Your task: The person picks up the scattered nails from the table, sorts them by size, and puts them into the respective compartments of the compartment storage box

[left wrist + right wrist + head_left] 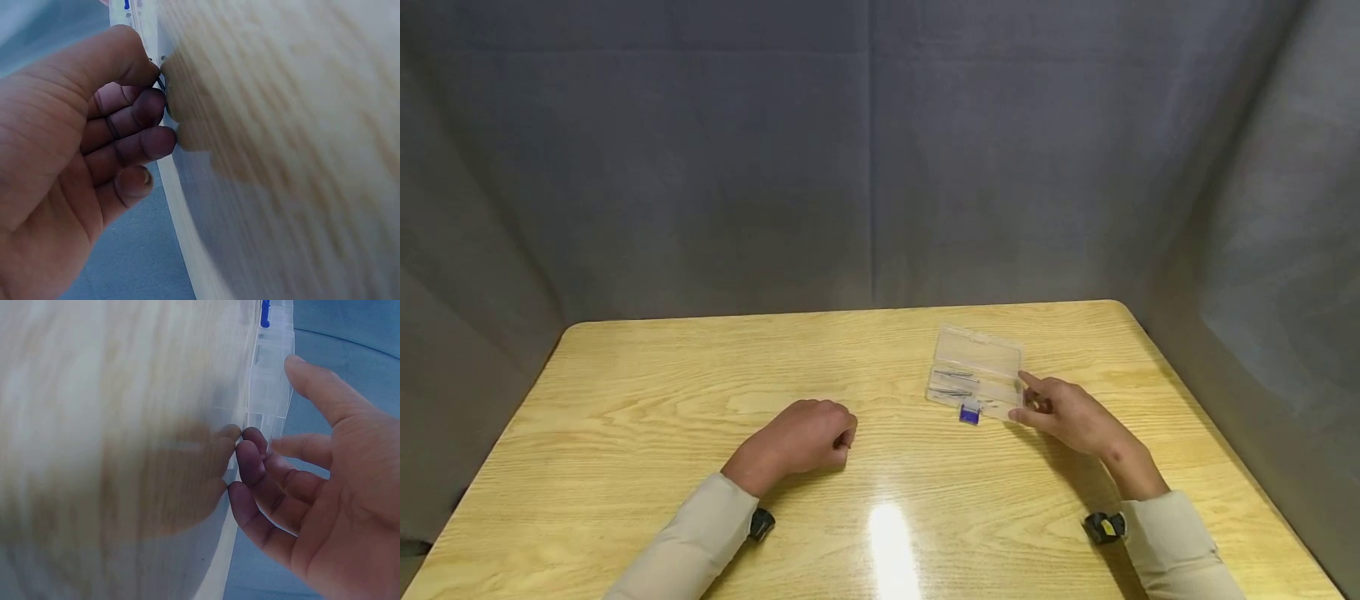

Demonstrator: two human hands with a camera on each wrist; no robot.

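Observation:
A clear plastic box [1000,390] lies on the table with its lid [977,351] swung back and a blue latch [970,414] at its front. Thin grey metal pieces [951,392], like nails or pins, lie in its left compartments. My right hand [1071,414] holds the box at its right end, thumb at the front corner and index finger further back; its other fingers curl at the tabletop. To the left of the box, my left hand [805,437] is low over the table, fingers curled. Its fingertips pinch a thin dark pin-like piece [161,82], mostly hidden.
The wooden table [647,400] has a bright glare spot near its front. Grey cloth [737,167] hangs behind the table and at both sides. A dark wrist device [762,524] is on the left wrist and another [1103,527] on the right.

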